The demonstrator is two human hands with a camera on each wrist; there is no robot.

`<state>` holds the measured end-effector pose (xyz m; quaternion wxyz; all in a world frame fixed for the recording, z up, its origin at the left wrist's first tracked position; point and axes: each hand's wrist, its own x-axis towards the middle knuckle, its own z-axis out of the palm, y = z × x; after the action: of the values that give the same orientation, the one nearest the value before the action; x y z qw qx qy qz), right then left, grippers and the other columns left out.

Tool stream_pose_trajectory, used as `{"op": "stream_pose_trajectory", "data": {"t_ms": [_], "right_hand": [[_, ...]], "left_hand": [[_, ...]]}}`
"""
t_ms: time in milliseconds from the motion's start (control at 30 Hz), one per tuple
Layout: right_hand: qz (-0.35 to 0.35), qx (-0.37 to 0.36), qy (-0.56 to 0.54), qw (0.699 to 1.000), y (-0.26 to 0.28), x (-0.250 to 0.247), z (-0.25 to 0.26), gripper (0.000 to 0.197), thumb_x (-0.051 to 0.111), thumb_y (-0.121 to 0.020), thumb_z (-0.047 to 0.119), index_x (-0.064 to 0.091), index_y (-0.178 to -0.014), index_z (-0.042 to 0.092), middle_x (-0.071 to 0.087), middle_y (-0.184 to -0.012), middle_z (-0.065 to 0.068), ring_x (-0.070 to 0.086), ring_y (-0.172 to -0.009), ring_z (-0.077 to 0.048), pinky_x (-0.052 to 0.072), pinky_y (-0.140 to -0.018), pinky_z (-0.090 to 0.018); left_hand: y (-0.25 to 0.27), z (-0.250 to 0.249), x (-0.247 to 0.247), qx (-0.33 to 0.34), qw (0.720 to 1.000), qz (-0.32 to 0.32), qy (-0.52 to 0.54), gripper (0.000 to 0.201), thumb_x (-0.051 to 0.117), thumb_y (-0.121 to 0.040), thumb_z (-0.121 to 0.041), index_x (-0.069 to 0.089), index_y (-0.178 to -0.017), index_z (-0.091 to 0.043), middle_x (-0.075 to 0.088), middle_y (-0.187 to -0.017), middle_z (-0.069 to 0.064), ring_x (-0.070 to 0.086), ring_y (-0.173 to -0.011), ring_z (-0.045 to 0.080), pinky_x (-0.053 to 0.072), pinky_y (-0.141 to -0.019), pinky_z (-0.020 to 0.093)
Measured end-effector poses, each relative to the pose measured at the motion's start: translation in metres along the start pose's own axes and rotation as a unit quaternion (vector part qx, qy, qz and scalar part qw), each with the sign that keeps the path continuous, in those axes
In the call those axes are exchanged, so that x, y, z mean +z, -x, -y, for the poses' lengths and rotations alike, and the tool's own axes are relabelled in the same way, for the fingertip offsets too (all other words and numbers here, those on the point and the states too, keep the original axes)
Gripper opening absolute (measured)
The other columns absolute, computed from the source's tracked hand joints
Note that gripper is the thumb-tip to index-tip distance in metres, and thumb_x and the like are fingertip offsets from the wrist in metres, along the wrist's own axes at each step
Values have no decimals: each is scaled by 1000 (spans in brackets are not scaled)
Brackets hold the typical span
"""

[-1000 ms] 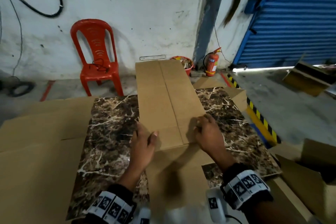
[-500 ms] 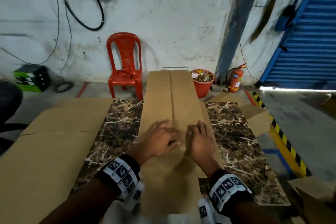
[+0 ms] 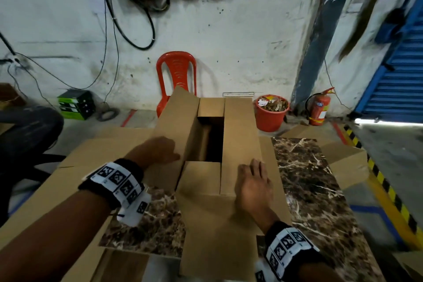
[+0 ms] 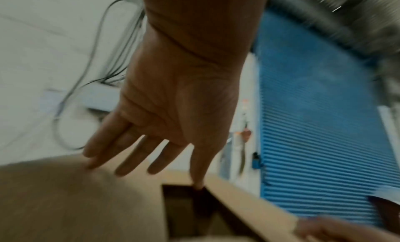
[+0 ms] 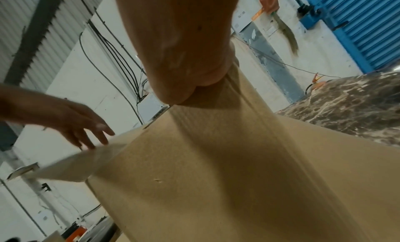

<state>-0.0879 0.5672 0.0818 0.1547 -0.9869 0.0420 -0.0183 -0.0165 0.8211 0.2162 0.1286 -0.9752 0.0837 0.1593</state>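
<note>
A long brown cardboard box (image 3: 240, 135) lies on a dark marble-patterned table (image 3: 306, 178). Its left long flap (image 3: 176, 121) stands raised, and a dark opening (image 3: 214, 142) shows between the flaps. My left hand (image 3: 160, 151) touches the outer face of that flap with straight, spread fingers (image 4: 121, 165), the thumb at the flap's edge. My right hand (image 3: 254, 178) lies flat on the lowered right flap, its palm (image 5: 194, 74) pressing the cardboard. A short end flap (image 3: 201, 176) lies flat near me. The inside of the box is too dark to read.
Flat cardboard sheets (image 3: 45, 201) cover the table's left side. Behind the box are a red plastic chair (image 3: 177, 71), a red bucket (image 3: 271, 114) of scraps and a fire extinguisher (image 3: 319, 107). A blue shutter (image 3: 398, 80) and a yellow-black floor stripe (image 3: 384, 185) are at right.
Both hands were pressing the shut flaps together. Now the left flap has swung up, my left hand has moved left with it, and the box stands open. My view has tilted upward.
</note>
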Motion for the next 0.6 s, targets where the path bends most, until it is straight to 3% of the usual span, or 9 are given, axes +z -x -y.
{"op": "stream_pose_trajectory", "data": {"t_ms": [67, 133, 167, 233, 300, 433, 500, 600], "right_hand": [[3, 2, 4, 1000, -1, 2, 0, 59, 49, -97, 22, 28, -152, 27, 6, -165, -8, 6, -151, -30, 29, -116, -46], [1, 3, 3, 1000, -1, 1, 1, 58, 48, -97, 23, 29, -151, 27, 7, -165, -8, 6, -151, -30, 30, -115, -46], [-4, 3, 0, 1000, 0, 1, 2, 55, 47, -98, 25, 31, -150, 27, 9, -165, -8, 7, -151, -30, 30, -115, -46], [-31, 2, -8, 999, 2, -1, 6, 45, 39, -100, 35, 40, -144, 27, 19, -163, -8, 13, -150, -30, 33, -112, -47], [-43, 6, -13, 999, 5, -5, 11, 49, 29, -100, 50, 45, -139, 25, 25, -160, -10, 17, -149, -30, 34, -110, -49], [32, 47, 11, 998, 3, -11, 27, 87, 18, -87, 80, 33, -147, 20, 12, -163, -15, 5, -150, -35, 17, -113, -63], [64, 68, 36, 995, 0, -10, 35, 101, 21, -79, 88, 25, -150, 16, 6, -163, -17, 0, -150, -38, 12, -110, -69], [73, 93, 44, 992, -4, -10, 43, 101, 39, -77, 84, 23, -149, 15, 7, -162, -15, 3, -148, -39, 16, -110, -72]], "left_hand": [[-3, -3, 30, -12, 986, 49, 160, 44, 40, -103, -37, 52, -132, -6, 53, -136, 16, 53, -120, 29, 42, -94, 30], [-8, -14, 67, -51, 935, 22, 351, 42, 38, -104, -36, 59, -122, -5, 62, -122, 21, 62, -103, 29, 49, -78, 30], [-13, -22, 83, -84, 908, -11, 411, 48, 35, -104, -42, 60, -118, -4, 64, -117, 22, 63, -100, 32, 51, -78, 33], [-26, -37, 107, -129, 874, -52, 466, 57, 30, -103, -48, 54, -124, -1, 60, -123, 25, 58, -111, 38, 48, -94, 41], [-32, -47, 119, -140, 864, -77, 477, 56, 30, -103, -47, 50, -123, 1, 56, -127, 27, 53, -118, 41, 42, -99, 43], [-37, -44, 133, -114, 878, -165, 434, 41, 34, -102, -40, 51, -112, -4, 56, -115, 25, 55, -108, 43, 44, -88, 48], [-39, -44, 136, -61, 889, -229, 392, 41, 34, -100, -38, 52, -122, -8, 55, -123, 19, 53, -113, 39, 47, -90, 51], [-43, -46, 136, 44, 893, -268, 359, 51, 29, -99, -39, 50, -137, -12, 49, -143, 13, 44, -133, 31, 39, -107, 51]]}}
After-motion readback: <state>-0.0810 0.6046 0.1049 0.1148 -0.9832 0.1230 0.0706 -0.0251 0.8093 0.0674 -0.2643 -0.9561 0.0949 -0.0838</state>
